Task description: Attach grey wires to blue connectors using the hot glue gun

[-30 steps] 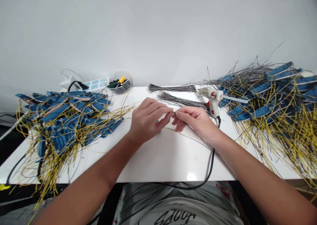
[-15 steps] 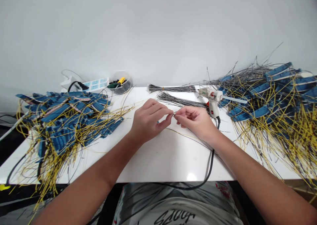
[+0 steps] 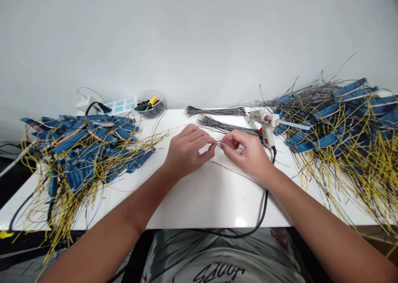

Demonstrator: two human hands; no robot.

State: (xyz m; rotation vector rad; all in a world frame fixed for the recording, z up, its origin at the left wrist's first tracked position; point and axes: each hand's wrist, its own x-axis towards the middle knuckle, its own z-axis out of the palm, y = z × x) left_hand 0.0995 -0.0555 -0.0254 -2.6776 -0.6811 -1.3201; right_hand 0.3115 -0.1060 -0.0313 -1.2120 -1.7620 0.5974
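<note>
Over the white table point(image 3: 199, 204), my left hand point(image 3: 188, 150) and my right hand point(image 3: 247, 154) face each other, fingertips almost meeting. Each pinches a thin wire point(image 3: 218, 143), a short stretch of which shows between them; the rest is largely hidden by the fingers. A speck of blue peeks out beneath my left fingers, too small to name. Below the hands, a thin dark wire point(image 3: 234, 170) runs toward my right wrist. Just behind my hands lies a bundle of grey wires point(image 3: 228, 126), with a second, tied bundle point(image 3: 214, 111) farther back.
A hot glue gun point(image 3: 267, 129) with its stick stands right of the bundles, its black cord point(image 3: 263, 216) looping over the front edge. Blue strips with yellow and black wires pile up left point(image 3: 81, 150) and right point(image 3: 338, 129). A power strip point(image 3: 121, 106) and tool bowl point(image 3: 160, 108) stand behind.
My right fingertips have drawn slightly to the right, so the gap between my hands is a little wider and more wire shows. My left hand has hardly moved.
</note>
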